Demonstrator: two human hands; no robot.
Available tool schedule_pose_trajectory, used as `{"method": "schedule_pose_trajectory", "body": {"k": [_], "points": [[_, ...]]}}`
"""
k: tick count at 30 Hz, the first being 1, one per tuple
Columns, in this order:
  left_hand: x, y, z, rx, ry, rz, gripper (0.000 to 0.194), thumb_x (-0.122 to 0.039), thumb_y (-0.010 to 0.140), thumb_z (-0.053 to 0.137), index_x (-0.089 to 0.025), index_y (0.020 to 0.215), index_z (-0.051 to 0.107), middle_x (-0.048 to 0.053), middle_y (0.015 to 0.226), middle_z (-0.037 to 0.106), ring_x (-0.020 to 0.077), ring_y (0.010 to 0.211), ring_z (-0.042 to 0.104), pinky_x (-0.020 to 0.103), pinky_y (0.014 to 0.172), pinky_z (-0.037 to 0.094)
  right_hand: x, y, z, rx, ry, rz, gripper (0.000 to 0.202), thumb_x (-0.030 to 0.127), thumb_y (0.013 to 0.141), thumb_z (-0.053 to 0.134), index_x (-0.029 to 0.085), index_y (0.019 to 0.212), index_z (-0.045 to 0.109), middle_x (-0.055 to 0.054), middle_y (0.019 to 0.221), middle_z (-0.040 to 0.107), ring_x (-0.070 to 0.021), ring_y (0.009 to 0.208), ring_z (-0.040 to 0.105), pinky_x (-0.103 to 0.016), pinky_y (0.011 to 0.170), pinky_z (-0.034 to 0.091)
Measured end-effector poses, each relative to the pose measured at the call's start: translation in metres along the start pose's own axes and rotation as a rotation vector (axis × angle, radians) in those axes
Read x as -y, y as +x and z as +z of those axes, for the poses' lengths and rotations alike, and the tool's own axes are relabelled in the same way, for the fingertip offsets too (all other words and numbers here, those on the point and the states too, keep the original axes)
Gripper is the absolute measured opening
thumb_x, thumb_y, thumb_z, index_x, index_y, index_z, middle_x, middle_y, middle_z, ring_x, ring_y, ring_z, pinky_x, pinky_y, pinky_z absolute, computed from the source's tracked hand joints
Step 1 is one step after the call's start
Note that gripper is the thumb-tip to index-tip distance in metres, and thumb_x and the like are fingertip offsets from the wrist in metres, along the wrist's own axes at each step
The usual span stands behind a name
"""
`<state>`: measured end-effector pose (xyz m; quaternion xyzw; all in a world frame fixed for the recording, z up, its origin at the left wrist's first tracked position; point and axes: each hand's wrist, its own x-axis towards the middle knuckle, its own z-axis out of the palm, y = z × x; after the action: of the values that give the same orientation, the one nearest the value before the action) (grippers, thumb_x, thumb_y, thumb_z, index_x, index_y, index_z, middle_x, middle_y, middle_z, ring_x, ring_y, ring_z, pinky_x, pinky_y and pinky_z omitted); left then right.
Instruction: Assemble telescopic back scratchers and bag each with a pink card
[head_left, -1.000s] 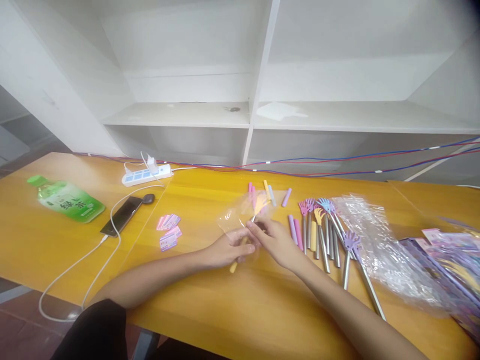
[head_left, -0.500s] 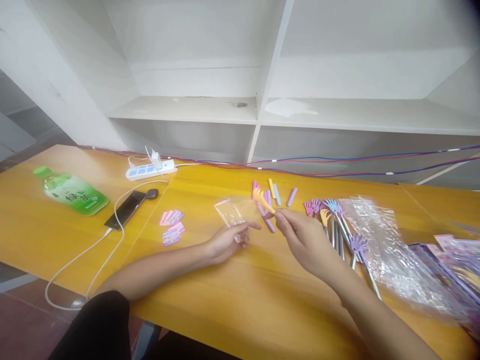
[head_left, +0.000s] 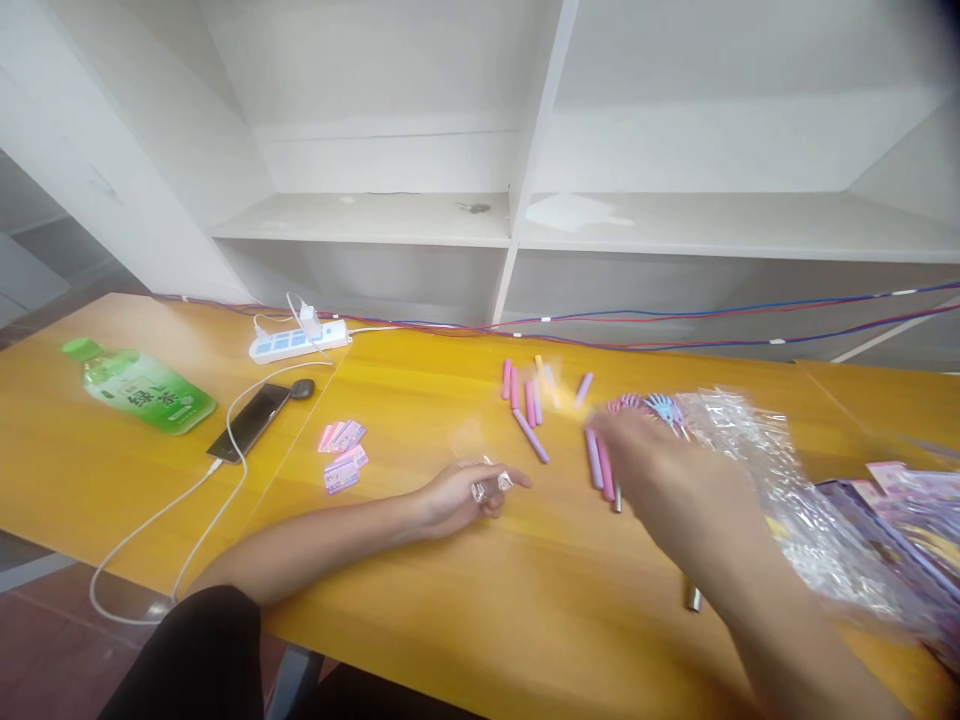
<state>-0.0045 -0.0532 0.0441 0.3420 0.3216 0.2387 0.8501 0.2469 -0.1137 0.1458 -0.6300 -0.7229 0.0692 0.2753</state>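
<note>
My left hand (head_left: 469, 490) rests on the table with its fingers closed round a crumpled clear plastic wrapper (head_left: 491, 485); the index finger points out to the right. My right hand (head_left: 667, 470), smeared by motion, is closed on a yellow back scratcher (head_left: 566, 388), whose hand-shaped head shows only as a blur past the fingertips. Under and beside this hand lie more back scratchers (head_left: 663, 408) with pink, purple and blue claw heads, partly hidden by it. Several coloured grip tubes (head_left: 530, 436) lie loose between my hands, toward the back.
Clear plastic bags (head_left: 742, 450) and a box of packaged items (head_left: 900, 520) lie to the right. Small printed cards (head_left: 345, 470), a phone (head_left: 251, 420), a green bottle (head_left: 142, 385) and a power strip (head_left: 300, 343) are on the left. Cables (head_left: 450, 328) run along the back.
My right hand has moved right, away from my left, carrying the yellow back scratcher over the others. The clear wrapper in my left hand is now more bunched up.
</note>
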Motion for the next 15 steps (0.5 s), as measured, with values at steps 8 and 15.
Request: {"method": "schedule_pose_trajectory", "body": {"k": [8, 15], "points": [[-0.012, -0.008, 0.01, 0.008, 0.031, 0.055, 0.033, -0.036, 0.08, 0.083, -0.015, 0.105, 0.077, -0.003, 0.073, 0.045, 0.0081, 0.064, 0.037, 0.027, 0.063, 0.028, 0.012, 0.008, -0.001, -0.364, -0.279, -0.159, 0.033, 0.039, 0.112, 0.04, 0.024, 0.12, 0.068, -0.004, 0.083, 0.066, -0.0141, 0.072, 0.06, -0.028, 0.061, 0.036], [-0.014, -0.006, 0.011, -0.033, 0.046, 0.209, 0.045, -0.039, 0.071, 0.093, -0.016, 0.1, 0.066, -0.002, 0.082, 0.057, 0.0073, 0.066, 0.046, 0.025, 0.063, 0.033, 0.013, 0.002, -0.006, 0.24, 0.169, 0.024, 0.044, 0.059, 0.109, 0.034, 0.024, 0.098, 0.059, 0.001, 0.064, 0.056, -0.0125, 0.048, 0.05, -0.027, 0.049, 0.035]]}}
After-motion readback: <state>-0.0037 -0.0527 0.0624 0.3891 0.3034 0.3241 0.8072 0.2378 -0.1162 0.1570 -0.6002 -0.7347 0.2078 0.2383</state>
